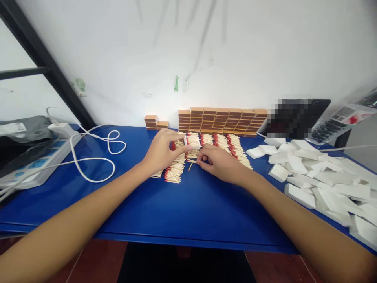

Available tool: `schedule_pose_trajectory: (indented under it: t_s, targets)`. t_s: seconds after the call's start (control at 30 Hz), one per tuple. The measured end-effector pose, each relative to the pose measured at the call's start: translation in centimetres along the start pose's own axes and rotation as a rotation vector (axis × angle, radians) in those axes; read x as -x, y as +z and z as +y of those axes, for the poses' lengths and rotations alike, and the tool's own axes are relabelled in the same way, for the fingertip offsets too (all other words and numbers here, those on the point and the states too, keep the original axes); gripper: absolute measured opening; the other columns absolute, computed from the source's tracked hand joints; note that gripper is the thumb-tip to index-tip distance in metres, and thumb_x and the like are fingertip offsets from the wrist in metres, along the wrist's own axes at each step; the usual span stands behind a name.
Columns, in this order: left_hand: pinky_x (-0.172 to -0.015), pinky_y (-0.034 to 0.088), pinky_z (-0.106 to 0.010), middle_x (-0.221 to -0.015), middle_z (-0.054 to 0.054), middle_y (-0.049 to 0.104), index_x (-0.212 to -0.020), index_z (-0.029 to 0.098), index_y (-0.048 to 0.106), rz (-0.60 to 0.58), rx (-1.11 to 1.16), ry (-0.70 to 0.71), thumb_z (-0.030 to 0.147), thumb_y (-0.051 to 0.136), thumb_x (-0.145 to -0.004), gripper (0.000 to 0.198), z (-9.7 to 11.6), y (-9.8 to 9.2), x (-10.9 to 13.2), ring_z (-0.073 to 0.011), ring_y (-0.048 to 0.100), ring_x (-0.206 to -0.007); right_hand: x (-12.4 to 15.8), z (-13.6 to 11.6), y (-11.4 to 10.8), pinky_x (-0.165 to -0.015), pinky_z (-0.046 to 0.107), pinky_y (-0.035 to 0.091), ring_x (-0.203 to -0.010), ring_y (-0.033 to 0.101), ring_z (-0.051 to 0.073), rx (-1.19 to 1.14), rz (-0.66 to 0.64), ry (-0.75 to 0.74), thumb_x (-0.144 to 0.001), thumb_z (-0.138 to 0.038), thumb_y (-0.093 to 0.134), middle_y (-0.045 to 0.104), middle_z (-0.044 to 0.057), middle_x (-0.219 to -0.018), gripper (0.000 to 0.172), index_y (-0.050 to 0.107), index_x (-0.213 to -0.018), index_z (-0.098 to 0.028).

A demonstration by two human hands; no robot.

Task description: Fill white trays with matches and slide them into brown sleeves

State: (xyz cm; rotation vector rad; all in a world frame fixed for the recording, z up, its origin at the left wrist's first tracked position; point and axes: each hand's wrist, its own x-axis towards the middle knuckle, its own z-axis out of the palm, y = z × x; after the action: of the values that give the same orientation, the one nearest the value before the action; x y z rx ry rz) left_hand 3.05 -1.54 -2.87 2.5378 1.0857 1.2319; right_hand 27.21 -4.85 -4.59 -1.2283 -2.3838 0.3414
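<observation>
My left hand (165, 150) grips a small white matchbox tray (192, 141) between thumb and fingers, tilted above the table. Matches lie inside the tray. Just below and to its right, my right hand (219, 162) is closed in a pinch, its fingertips at a loose match (191, 161) low over the blue table. Red-headed matches (176, 168) lie in several rows under and behind both hands. Part of these rows is hidden by my hands.
Closed matchboxes (222, 121) are stacked along the wall, with a smaller stack (151, 122) to their left. A heap of white trays (312, 169) covers the right side. A white power strip (44, 157) and looping cable (113, 167) lie left. A dark tablet (294, 118) leans at the back.
</observation>
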Motion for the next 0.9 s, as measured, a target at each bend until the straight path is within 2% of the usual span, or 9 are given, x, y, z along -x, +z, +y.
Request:
schedule_pose_trajectory:
  t_s: [0.2, 0.47, 0.67, 0.8, 0.9]
  targets:
    - [-0.093, 0.053, -0.042, -0.103, -0.007, 0.08, -0.109, 0.022, 0.083, 0.006, -0.016, 0.001, 0.058, 0.079, -0.091, 0.04, -0.1, 0.0, 0.0, -0.0259, 0.068, -0.101, 0.3, 0.2, -1.0, -0.068, 0.031, 0.042, -0.077, 0.058, 0.02, 0.014, -0.119, 0.051, -0.096, -0.02, 0.06, 0.064, 0.005, -0.087, 0.009, 0.065, -0.088, -0.021]
    - [-0.09, 0.052, -0.042, -0.102, -0.007, 0.08, -0.109, 0.023, 0.082, -0.005, -0.063, 0.019, 0.058, 0.08, -0.089, 0.04, -0.9, 0.0, 0.0, -0.0263, 0.067, -0.099, 0.7, 0.2, -3.0, -0.076, 0.036, 0.046, -0.087, 0.062, 0.023, 0.001, -0.101, 0.105, -0.105, -0.032, 0.051, 0.067, 0.009, -0.099, 0.019, 0.062, -0.092, -0.022]
    - [-0.089, 0.051, -0.042, -0.099, -0.008, 0.079, -0.102, 0.024, 0.082, -0.039, -0.065, 0.032, 0.062, 0.076, -0.091, 0.04, -0.8, 0.0, 0.0, -0.027, 0.067, -0.098, 0.8, 0.5, -4.1, -0.072, 0.036, 0.043, -0.086, 0.058, 0.025, 0.017, 0.035, 0.061, -0.105, -0.034, 0.05, 0.063, 0.009, -0.094, 0.021, 0.058, -0.089, -0.023]
    - [-0.089, 0.051, -0.041, -0.1, -0.007, 0.079, -0.105, 0.026, 0.082, -0.047, -0.018, 0.061, 0.062, 0.077, -0.09, 0.04, -0.4, 0.1, 0.1, -0.0261, 0.066, -0.098, 0.6, 0.1, -3.7, -0.072, 0.035, 0.042, -0.083, 0.056, 0.023, -0.017, 0.152, 0.04, -0.105, -0.032, 0.051, 0.062, 0.008, -0.095, 0.017, 0.056, -0.091, -0.023]
    - [-0.089, 0.052, -0.041, -0.096, -0.006, 0.078, -0.107, 0.025, 0.082, -0.059, 0.025, 0.089, 0.061, 0.078, -0.089, 0.041, -0.1, 0.3, 0.2, -0.0255, 0.066, -0.097, 0.4, -0.4, -2.9, -0.072, 0.035, 0.041, -0.082, 0.055, 0.022, -0.039, 0.188, 0.035, -0.106, -0.03, 0.051, 0.061, 0.007, -0.096, 0.014, 0.056, -0.094, -0.023]
